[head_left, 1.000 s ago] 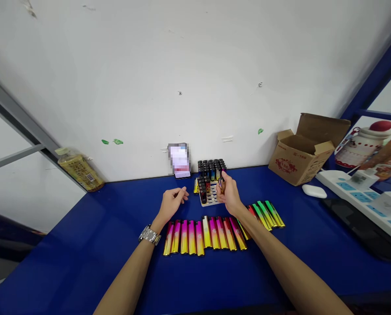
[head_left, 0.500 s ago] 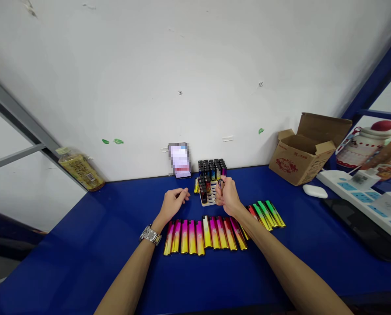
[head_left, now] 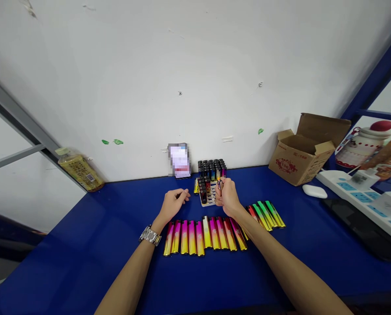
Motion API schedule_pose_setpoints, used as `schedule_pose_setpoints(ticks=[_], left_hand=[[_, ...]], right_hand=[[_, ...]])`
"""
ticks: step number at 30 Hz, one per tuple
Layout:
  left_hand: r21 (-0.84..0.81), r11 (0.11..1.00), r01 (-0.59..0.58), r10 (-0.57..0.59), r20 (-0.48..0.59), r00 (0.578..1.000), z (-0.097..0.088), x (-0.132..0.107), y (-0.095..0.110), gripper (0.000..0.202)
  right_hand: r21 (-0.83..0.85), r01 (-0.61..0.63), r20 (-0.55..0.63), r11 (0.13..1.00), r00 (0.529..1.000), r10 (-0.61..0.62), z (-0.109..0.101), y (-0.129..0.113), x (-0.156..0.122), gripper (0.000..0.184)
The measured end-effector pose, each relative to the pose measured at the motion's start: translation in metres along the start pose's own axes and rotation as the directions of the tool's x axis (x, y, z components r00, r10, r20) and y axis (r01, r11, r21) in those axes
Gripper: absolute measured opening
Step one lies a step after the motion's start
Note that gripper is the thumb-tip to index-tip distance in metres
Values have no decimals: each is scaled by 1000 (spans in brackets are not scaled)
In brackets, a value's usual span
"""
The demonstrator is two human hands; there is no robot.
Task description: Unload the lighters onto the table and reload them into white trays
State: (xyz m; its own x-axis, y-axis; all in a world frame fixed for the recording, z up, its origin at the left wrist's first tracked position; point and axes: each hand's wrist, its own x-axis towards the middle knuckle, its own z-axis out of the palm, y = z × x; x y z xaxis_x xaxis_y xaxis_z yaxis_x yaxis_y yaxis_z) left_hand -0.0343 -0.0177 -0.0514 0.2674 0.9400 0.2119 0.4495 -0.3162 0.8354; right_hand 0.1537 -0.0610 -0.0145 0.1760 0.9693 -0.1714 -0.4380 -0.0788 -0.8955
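A white slotted tray (head_left: 209, 202) stands near the wall on the blue table (head_left: 84, 245), with several lighters (head_left: 210, 170) upright in its back rows. My right hand (head_left: 227, 197) is closed on a lighter (head_left: 219, 184) held upright over the tray's front right part. My left hand (head_left: 173, 202) rests on the table to the left of the tray, fingers loosely curled, nothing in it; a metal watch (head_left: 149, 235) is on that wrist. A row of pink-and-yellow lighters (head_left: 202, 234) lies flat in front of my hands. Green-and-red lighters (head_left: 267, 214) lie to the right.
A phone (head_left: 179, 160) leans against the white wall behind the tray. An open cardboard box (head_left: 305, 151) stands at the back right, with a white earbud case (head_left: 314, 190) and a power strip (head_left: 362, 201) beside it. A bottle (head_left: 79, 169) leans at the back left.
My right hand has sunk slightly with the lighter, closer to the tray's front slots. My left hand has stayed where it was.
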Motion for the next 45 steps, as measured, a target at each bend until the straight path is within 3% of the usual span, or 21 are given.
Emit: schedule_pose_setpoints(ticks=[12, 17, 23, 26, 34, 37, 41, 45], left_hand=[[16, 1000, -4, 4, 0, 1000, 0, 0, 2, 42], [7, 1000, -11, 11, 7, 1000, -1, 0, 2, 43], [15, 1000, -5, 4, 10, 1000, -1, 1, 2, 43], [18, 1000, -11, 10, 15, 1000, -1, 1, 2, 43], [62, 998, -22, 18, 59, 998, -1, 1, 1, 37], [147, 985, -94, 79, 105, 991, -1, 2, -2, 34], [342, 905, -254, 197, 193, 961, 1, 3, -7, 42], [517, 796, -314, 204, 260, 944, 6, 1, -7, 46]], right_hand=[[-12, 15, -7, 1000, 1000, -15, -4, 2, 2, 44], [-63, 231, 184, 971, 959, -217, -12, 10, 8, 47], [-320, 487, 216, 812, 872, -438, -22, 9, 13, 36], [-405, 551, 268, 730, 834, -481, -26, 9, 16, 31], [-474, 546, 348, 690, 837, -423, -31, 18, 22, 19], [-523, 550, 351, 651, 835, -424, -33, 16, 21, 16], [-617, 614, 395, 492, 782, -482, -39, 10, 22, 12], [-651, 685, 525, 327, 718, -457, -42, 10, 24, 15]])
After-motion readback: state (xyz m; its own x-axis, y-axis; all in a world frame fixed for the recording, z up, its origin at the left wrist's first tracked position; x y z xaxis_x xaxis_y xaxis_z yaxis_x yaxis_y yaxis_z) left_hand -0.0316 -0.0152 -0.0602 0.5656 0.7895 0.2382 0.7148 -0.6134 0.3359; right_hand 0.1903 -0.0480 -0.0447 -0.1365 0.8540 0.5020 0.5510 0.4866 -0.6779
